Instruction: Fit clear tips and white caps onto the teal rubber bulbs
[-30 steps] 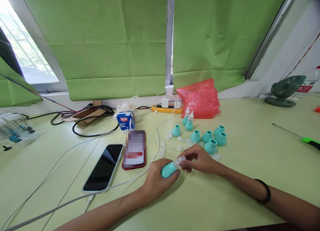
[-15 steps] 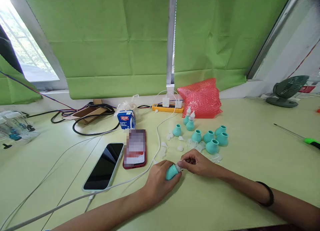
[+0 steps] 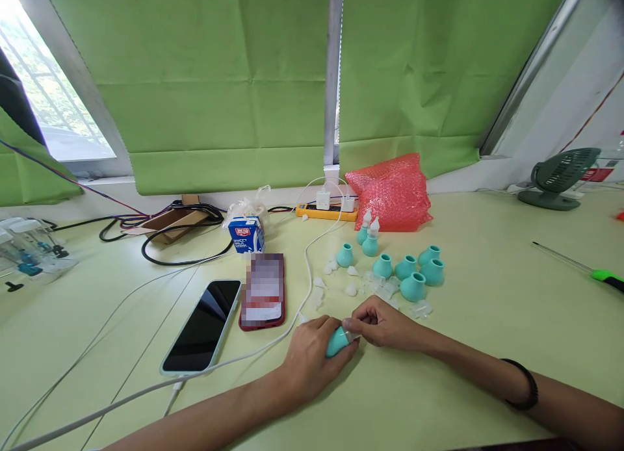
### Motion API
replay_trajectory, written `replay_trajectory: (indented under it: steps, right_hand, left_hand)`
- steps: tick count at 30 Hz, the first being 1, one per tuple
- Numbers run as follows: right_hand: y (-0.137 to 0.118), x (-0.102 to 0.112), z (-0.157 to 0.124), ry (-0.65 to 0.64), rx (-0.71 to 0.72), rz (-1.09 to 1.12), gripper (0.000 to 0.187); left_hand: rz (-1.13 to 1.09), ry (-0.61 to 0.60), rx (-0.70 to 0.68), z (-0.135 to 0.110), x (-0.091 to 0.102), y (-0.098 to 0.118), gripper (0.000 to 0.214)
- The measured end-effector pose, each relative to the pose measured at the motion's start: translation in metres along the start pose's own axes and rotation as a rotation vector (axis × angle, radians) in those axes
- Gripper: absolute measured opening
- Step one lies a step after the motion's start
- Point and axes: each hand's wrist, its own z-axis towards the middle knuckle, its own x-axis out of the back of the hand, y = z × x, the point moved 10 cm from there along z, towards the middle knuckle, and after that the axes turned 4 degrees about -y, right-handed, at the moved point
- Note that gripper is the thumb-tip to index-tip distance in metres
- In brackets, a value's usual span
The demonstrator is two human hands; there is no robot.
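Observation:
My left hand (image 3: pixel 312 357) is wrapped round a teal rubber bulb (image 3: pixel 337 341) that rests low on the table. Right beside it, my right hand (image 3: pixel 380 322) pinches a small clear plastic tip (image 3: pixel 351 335) at the bulb's mouth. Just beyond my hands stand several more teal bulbs (image 3: pixel 412 286), two of them with white tips (image 3: pixel 370 242). Loose clear tips (image 3: pixel 350 289) lie scattered between them and my hands.
A black phone (image 3: pixel 203 325) on a white cable (image 3: pixel 307 264) and a red phone (image 3: pixel 263 290) lie to the left. Behind are a milk carton (image 3: pixel 246 234), a yellow power strip (image 3: pixel 326 210) and pink bubble wrap (image 3: pixel 390 191). A green-handled screwdriver (image 3: pixel 580 267) and fan (image 3: pixel 556 173) sit far right.
My left hand has closed further over the teal bulb, so less of it shows. My right hand has pressed the clear tip in closer to the bulb's mouth.

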Motion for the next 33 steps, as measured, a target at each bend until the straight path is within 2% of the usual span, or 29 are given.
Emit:
replay_trajectory:
  steps: [4,5,7,10,13,15,17,19,21,24,26,27,30,33]
  right_hand:
    - [-0.010,0.011,0.007,-0.038,-0.001,-0.085,0.046]
    - [-0.014,0.019,0.011,-0.009,0.002,-0.106,0.046]
    - [-0.024,0.042,0.022,0.129,0.031,-0.188,0.044]
    - [-0.042,0.057,0.039,0.271,0.099,-0.562,0.026]
    - [-0.044,0.046,0.057,0.233,0.095,-0.939,0.031]
    - [-0.039,0.033,0.066,0.149,0.099,-1.059,0.035]
    - [-0.036,0.022,0.071,0.079,0.124,-1.107,0.029]
    - [-0.036,0.016,0.071,0.056,0.163,-1.127,0.023]
    - [-0.041,0.018,0.067,0.089,0.212,-1.121,0.021]
    - [-0.061,0.034,0.048,0.175,0.307,-0.993,0.021]
    - [-0.077,0.044,0.030,0.162,0.343,-0.844,0.021]
    - [-0.083,0.049,0.023,0.132,0.334,-0.779,0.021]
    - [-0.095,0.041,0.004,-0.133,0.293,-0.633,0.016]
    - [-0.104,0.034,-0.006,-0.240,0.310,-0.579,0.018]
  left_hand:
    - [-0.079,0.008,0.008,-0.002,0.004,0.000,0.026]
    - [-0.100,0.027,0.020,-0.003,0.007,-0.002,0.027]
    - [-0.130,0.069,0.046,-0.004,0.012,-0.005,0.026]
    - [-0.126,0.120,0.031,-0.007,0.017,-0.003,0.022]
    - [-0.118,0.133,-0.005,-0.008,0.019,0.000,0.022]
    - [-0.132,0.128,-0.005,-0.008,0.019,0.000,0.021]
    - [-0.157,0.122,0.012,-0.008,0.019,-0.002,0.019]
    - [-0.188,0.132,0.042,-0.008,0.020,-0.006,0.019]
    - [-0.230,0.166,0.073,-0.008,0.022,-0.011,0.019]
    - [-0.322,0.199,0.140,-0.008,0.024,-0.021,0.019]
    - [-0.393,0.189,0.177,-0.007,0.022,-0.027,0.020]
    - [-0.430,0.184,0.187,-0.006,0.021,-0.029,0.022]
    - [-0.526,0.178,0.203,-0.006,0.020,-0.032,0.028]
    - [-0.596,0.168,0.204,-0.005,0.019,-0.032,0.033]
